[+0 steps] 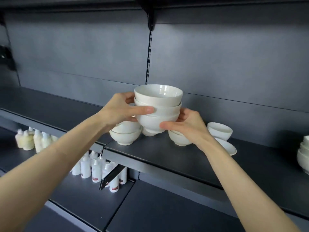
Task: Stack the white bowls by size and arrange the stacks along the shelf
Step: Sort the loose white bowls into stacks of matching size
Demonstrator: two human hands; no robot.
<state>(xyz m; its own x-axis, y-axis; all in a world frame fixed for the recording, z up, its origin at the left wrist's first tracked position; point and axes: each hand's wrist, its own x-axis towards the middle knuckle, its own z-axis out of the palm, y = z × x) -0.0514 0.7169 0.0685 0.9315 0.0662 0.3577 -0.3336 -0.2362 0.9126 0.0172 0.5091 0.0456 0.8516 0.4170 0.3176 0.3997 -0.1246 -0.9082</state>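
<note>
A stack of three white bowls [158,108] is held between both hands just above the dark shelf [167,156]. My left hand [120,111] grips its left side, thumb across the front. My right hand [185,126] grips the lower right side. Below and left sit two nested bowls [124,135]. Another bowl [178,139] shows under my right hand, and part of one [148,132] behind the stack's foot. To the right a small bowl [219,130] leans on a shallow dish [228,147]. A further stack [303,156] stands at the right edge.
The grey back panel [83,64] closes the shelf behind, with a slotted upright [149,52] in the middle. An upper shelf [150,4] hangs overhead. White bottles [100,168] and pale bottles [31,138] stand on the lower shelves at left.
</note>
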